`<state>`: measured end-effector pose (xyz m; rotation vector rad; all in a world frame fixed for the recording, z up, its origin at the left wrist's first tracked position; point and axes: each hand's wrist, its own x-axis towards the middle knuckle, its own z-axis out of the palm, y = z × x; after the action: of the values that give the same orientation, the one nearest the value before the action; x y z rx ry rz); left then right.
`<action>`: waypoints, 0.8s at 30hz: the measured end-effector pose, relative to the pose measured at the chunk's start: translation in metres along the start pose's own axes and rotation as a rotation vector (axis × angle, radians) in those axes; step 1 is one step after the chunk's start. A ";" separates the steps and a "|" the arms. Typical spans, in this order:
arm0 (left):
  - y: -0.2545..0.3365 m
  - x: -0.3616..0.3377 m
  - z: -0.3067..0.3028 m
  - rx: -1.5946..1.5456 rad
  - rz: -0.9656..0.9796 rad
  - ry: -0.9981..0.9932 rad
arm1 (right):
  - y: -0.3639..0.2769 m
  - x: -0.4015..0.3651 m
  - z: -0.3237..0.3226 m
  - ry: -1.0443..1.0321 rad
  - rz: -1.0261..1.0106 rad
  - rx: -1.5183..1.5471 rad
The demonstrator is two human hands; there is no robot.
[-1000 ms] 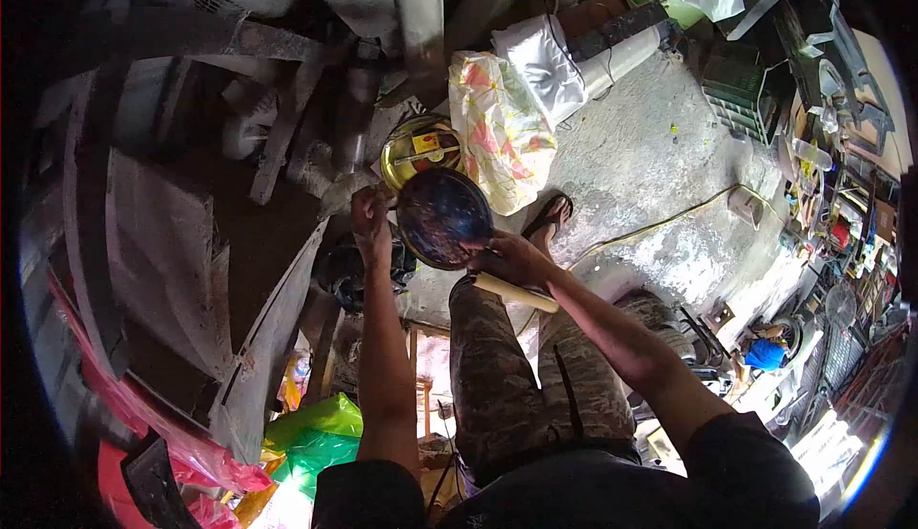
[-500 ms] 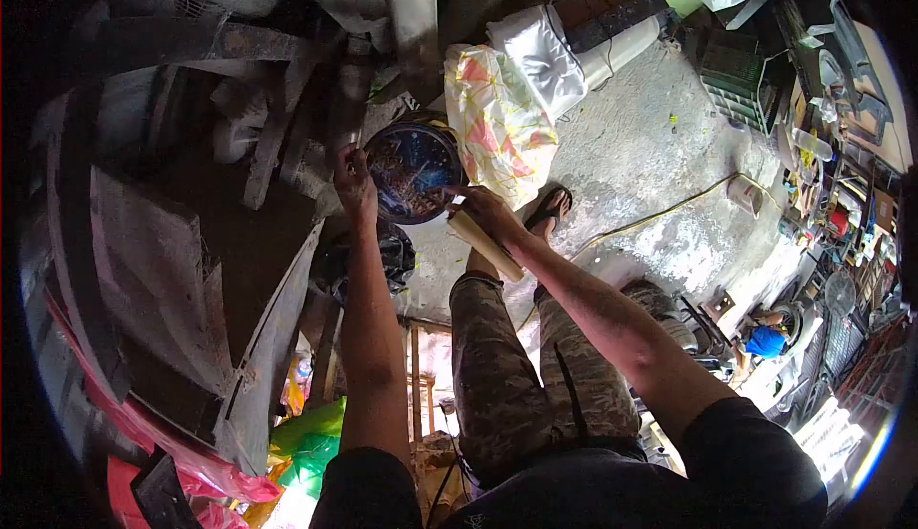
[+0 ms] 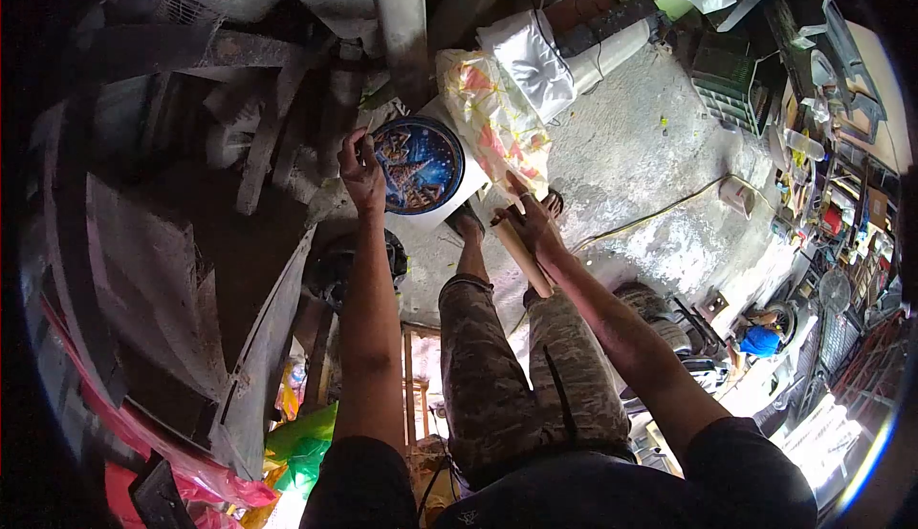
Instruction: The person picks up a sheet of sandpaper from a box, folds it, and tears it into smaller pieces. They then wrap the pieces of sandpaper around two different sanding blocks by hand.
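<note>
A round, dark-blue disc-shaped item (image 3: 418, 161) with a space-like picture and dark rim rests on a white surface (image 3: 469, 185) ahead of me. Just off its left rim is my left hand (image 3: 363, 177), fingers curled in a pinch; what they hold, if anything, I cannot tell. My right hand (image 3: 537, 228) grips a brown cardboard-like roll (image 3: 521, 257), which slants down toward my knee. This hand is to the right of the disc, apart from it. Beyond the right fingers lies a white plastic bag (image 3: 492, 118) with pink and yellow shapes.
A white pillow-like bundle (image 3: 531, 65) lies behind the patterned bag. A yellowish cord (image 3: 650, 218) crosses the concrete floor (image 3: 622, 137) at right. Black plastic (image 3: 354, 266) sits below my left hand. Boards (image 3: 158, 280) crowd the left side. Farther right is a person in blue (image 3: 760, 341).
My right hand has drawn away from the disc toward the right, carrying the brown roll. My left hand has come off the rim slightly, and more of the disc and white surface shows.
</note>
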<state>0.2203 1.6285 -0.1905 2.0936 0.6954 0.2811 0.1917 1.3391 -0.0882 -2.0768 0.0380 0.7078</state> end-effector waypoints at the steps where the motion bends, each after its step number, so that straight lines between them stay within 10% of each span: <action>1: -0.001 -0.001 0.002 -0.005 0.013 -0.005 | -0.003 0.002 0.000 0.002 0.040 -0.042; 12: 0.013 -0.006 0.030 0.237 0.149 0.073 | 0.011 0.011 0.013 0.041 0.158 0.342; 16: 0.003 -0.002 0.034 0.206 0.210 0.108 | 0.016 0.010 0.012 -0.130 0.181 -0.040; 19: -0.004 0.000 0.033 0.067 0.135 0.126 | 0.025 0.010 0.027 -0.328 0.256 0.622; 24: -0.032 -0.016 0.003 -0.072 0.038 0.205 | 0.007 0.027 0.055 -0.419 0.119 0.005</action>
<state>0.1969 1.6318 -0.2171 2.0288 0.7551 0.5403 0.1865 1.3843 -0.1302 -1.8950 -0.0729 1.2009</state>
